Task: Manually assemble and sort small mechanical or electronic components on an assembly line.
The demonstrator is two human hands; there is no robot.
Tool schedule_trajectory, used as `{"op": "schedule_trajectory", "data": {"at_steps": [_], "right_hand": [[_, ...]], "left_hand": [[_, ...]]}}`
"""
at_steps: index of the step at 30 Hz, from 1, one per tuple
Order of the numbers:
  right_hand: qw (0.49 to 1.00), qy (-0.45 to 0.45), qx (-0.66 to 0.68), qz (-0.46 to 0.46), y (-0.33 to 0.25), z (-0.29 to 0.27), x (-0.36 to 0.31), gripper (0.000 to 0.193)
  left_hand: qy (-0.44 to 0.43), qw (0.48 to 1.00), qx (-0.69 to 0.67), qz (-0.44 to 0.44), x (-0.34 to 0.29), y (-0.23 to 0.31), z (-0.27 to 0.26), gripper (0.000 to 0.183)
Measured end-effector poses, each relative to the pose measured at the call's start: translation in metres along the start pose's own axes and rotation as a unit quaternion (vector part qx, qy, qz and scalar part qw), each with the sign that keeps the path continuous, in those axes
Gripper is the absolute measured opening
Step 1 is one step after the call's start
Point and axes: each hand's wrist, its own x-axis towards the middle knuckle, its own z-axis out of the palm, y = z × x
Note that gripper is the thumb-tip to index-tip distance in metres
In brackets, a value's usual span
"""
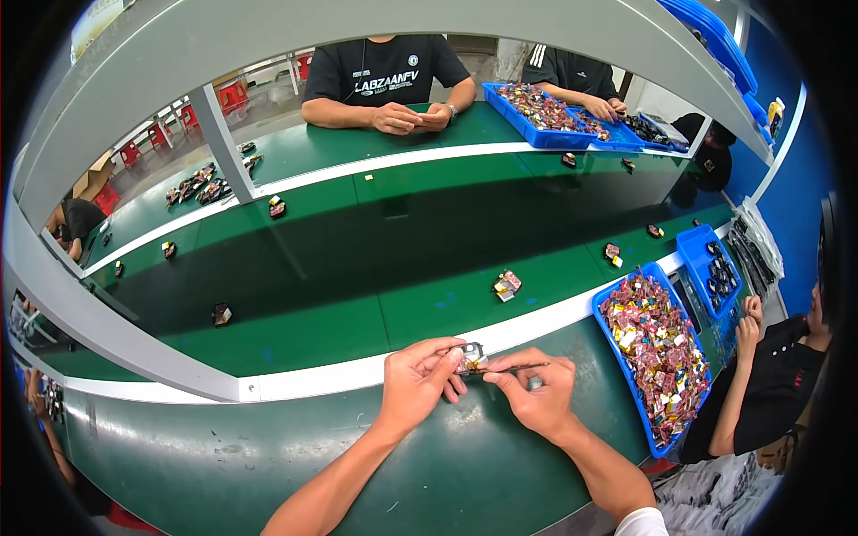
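Note:
Close in front of me, over the white edge strip of the bench, my left hand (416, 380) pinches a small electronic assembly (470, 354) with a black frame and a pale part. My right hand (542, 393) is closed round a thin dark pointed tool (520, 366), held nearly level. Its left end meets the assembly between my hands; whether it is tweezers or a pick I cannot make out. Fingers cover part of the assembly.
A blue tray (604, 314) heaped with small circuit assemblies stands at my right, and a smaller blue tray (686, 241) of black parts lies beyond. Single assemblies, one here (507, 286), dot the green belt (420, 313). A grey frame (116, 304) arches overhead. Co-workers sit opposite and at right.

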Motion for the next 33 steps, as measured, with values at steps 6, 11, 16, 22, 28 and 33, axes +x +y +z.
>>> {"op": "schedule_trajectory", "data": {"at_steps": [6, 11, 16, 22, 28, 33], "right_hand": [[0.998, -0.010, -0.041, -0.042, 0.000, -0.001, -0.001, 0.010], [0.995, -0.013, -0.053, -0.087, -0.001, 0.002, -0.001, 0.013], [0.991, -0.017, -0.073, -0.110, 0.002, 0.002, -0.003, 0.013], [0.990, -0.018, -0.075, -0.118, 0.003, 0.003, -0.005, 0.013], [0.991, 0.021, -0.053, -0.118, 0.008, 0.009, -0.005, 0.013], [0.993, 0.104, -0.014, -0.063, 0.010, 0.003, -0.002, 0.014]], "left_hand": [[-0.001, 0.999, 0.023, -0.024, -0.001, 0.007, 0.003, 0.024], [0.006, 0.998, 0.049, -0.031, -0.001, 0.006, 0.005, 0.024], [0.014, 0.999, 0.037, -0.031, 0.000, 0.003, 0.006, 0.023], [0.007, 0.997, 0.070, -0.039, 0.002, 0.003, 0.006, 0.020], [0.037, 0.995, 0.087, -0.036, 0.008, 0.005, 0.002, 0.017], [0.209, 0.964, 0.161, 0.042, 0.049, 0.022, -0.052, 0.017]]}}
